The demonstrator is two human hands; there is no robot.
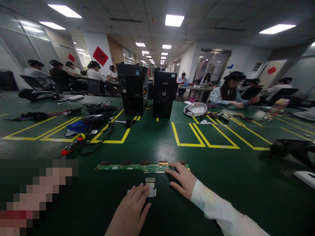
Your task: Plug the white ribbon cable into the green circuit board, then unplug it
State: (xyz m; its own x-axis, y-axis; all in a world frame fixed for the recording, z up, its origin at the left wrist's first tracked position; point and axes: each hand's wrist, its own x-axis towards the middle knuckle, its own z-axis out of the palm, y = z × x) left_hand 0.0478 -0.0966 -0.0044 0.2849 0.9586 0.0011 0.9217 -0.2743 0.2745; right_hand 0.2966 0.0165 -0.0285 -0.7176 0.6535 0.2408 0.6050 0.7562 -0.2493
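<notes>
A long, narrow green circuit board [133,167] lies crosswise on the green table, with several brown-gold flex tabs along its far edge. My right hand [182,179] rests at the board's right end, fingers spread, fingertips on or just beside it; part of that end is hidden. Nearer to me is a short white flat ribbon cable [152,192] with a silvery connector at its far end. My left hand [133,206] lies over the cable's left part, fingers stretched and close together, fingertips touching it. Neither hand is closed around anything.
Two black computer towers [132,88] stand mid-table. To the left lie a red-handled screwdriver [72,146] and black cables [34,115]. A white basket [195,109] sits right of the towers. One co-worker [232,90] sits across the table. A pixelated patch covers the lower left.
</notes>
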